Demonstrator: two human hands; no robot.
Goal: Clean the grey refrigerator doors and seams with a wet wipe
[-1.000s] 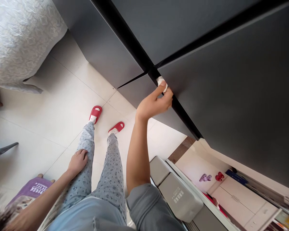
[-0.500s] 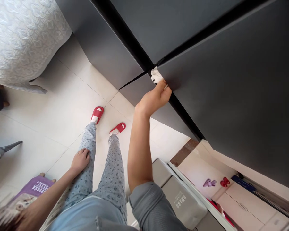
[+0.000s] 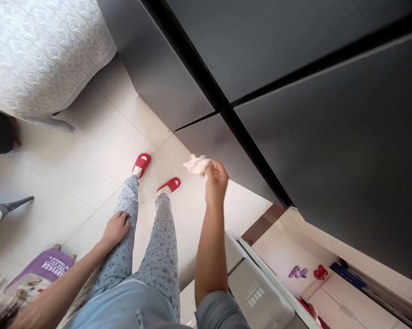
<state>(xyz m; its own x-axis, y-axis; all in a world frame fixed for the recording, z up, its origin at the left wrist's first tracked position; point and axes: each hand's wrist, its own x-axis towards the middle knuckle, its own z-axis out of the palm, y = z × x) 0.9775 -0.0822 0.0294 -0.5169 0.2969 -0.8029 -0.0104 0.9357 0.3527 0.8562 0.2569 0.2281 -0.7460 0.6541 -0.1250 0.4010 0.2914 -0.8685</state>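
My right hand [image 3: 216, 179] pinches a crumpled white tissue [image 3: 197, 164], which sticks out leftward from between thumb and fingers. It hangs in the air over the floor, in front of the lower doors of a dark grey refrigerator [image 3: 329, 137]. A black gap [image 3: 250, 148] runs between the doors, apart from the tissue. My left hand [image 3: 115, 228] lies on my leg, on the patterned grey-blue trousers [image 3: 125, 246], its fingers resting on the cloth and a ring on one of them.
Red slippers [image 3: 142, 164] are on my feet on the pale tiled floor [image 3: 82, 178]. A cloth-covered piece of furniture [image 3: 48, 59] stands upper left, a chair leg [image 3: 18, 203] at the left. A purple bag [image 3: 43, 269] lies lower left. Grey bins [image 3: 260, 292] stand beside a doorway lower right.
My right hand has come away from the gap between the refrigerator doors, moving down and back with the tissue still in its fingers. The left hand stays on my leg.
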